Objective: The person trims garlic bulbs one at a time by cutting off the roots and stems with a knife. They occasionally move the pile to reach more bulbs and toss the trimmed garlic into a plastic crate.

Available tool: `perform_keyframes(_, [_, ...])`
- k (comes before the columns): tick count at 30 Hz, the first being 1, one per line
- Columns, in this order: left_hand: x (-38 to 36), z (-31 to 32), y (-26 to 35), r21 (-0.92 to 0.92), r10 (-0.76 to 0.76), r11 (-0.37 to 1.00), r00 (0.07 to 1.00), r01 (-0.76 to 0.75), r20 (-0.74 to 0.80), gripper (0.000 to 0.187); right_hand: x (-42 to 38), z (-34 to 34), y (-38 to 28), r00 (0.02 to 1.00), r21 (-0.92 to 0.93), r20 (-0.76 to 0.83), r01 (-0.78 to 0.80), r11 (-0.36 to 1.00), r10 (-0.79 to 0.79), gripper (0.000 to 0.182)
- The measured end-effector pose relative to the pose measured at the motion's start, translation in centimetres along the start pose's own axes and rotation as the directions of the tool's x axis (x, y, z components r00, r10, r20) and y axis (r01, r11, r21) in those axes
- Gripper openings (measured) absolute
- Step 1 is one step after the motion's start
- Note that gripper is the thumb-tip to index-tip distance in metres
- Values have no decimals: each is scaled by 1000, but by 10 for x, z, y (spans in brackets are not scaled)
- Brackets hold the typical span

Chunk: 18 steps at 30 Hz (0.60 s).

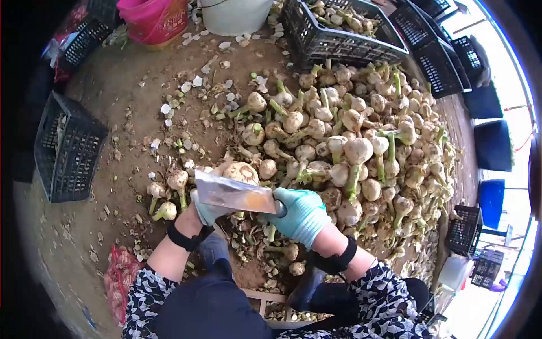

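My right hand (302,214), in a light teal glove, is closed round the dark handle of a cleaver (234,192). Its broad, stained blade lies flat across the view, pointing left. My left hand (207,210), gloved too, is under the blade's left end, with most of its fingers hidden. Just beyond the blade shows a large, brown-patched garlic bulb (241,172), which the left hand appears to hold; the blade covers its lower part. To the right spreads a big heap of garlic bulbs (358,151) with thick, cut green stems.
A black crate (344,50) with bulbs stands behind the heap, near a white bucket (236,18) and a pink bucket (152,21). Another black crate (70,148) is at left. A red net bag (121,279) lies beside my left leg. Trimmings litter the ground.
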<state>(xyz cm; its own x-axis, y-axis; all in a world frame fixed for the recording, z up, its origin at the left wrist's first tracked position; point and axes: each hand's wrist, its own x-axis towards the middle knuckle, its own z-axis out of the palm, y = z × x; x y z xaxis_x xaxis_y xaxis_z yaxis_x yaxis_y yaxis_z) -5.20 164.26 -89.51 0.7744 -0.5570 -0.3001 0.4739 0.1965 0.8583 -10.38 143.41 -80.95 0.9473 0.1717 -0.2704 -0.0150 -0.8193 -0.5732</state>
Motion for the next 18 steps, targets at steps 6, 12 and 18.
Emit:
perform_keyframes(6, [-22, 16, -7, 393, 325, 875, 945, -283, -43, 75, -6, -8, -6, 996, -89, 84, 6, 996, 1, 14])
perform_keyframes(12, [-44, 24, 19, 458, 358, 820, 932, -342, 53, 87, -3, 1, 13, 999, -92, 45, 8, 996, -4, 13])
perform_keyframes(18, [-32, 18, 52, 24, 390, 920, 912, -390, -125, 57, -9, 25, 52, 895, 552, -103, -311, 774, 433, 15])
